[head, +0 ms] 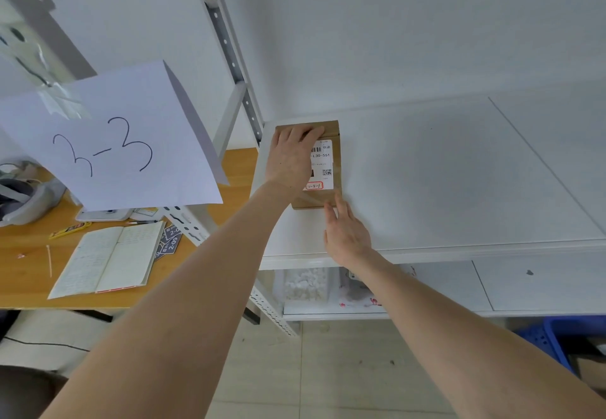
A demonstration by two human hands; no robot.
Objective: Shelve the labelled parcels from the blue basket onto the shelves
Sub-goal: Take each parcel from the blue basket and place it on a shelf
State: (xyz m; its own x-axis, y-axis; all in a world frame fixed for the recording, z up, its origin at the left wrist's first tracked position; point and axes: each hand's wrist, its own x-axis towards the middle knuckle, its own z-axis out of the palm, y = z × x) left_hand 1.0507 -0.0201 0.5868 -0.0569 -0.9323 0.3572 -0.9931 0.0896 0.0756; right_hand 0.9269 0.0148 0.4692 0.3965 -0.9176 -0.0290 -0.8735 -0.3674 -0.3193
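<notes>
A brown cardboard parcel [335, 136] with a white shipping label and a red-framed handwritten tag lies flat on the white shelf [459, 172], in its back left corner. My left hand [290, 156] rests palm down on the parcel's left half, fingers curled over its far edge. My right hand [346, 231] lies on the shelf at the parcel's near right corner, fingertips touching its edge. The blue basket [551, 336] shows only a corner at the lower right, on the floor.
A paper sign reading "3-3" [111, 146] hangs at left from the neighbouring rack. A wooden desk [29, 268] holds an open notebook [111, 258], a headset and small tags. The lower shelf holds a clear bag of white pieces [306, 282].
</notes>
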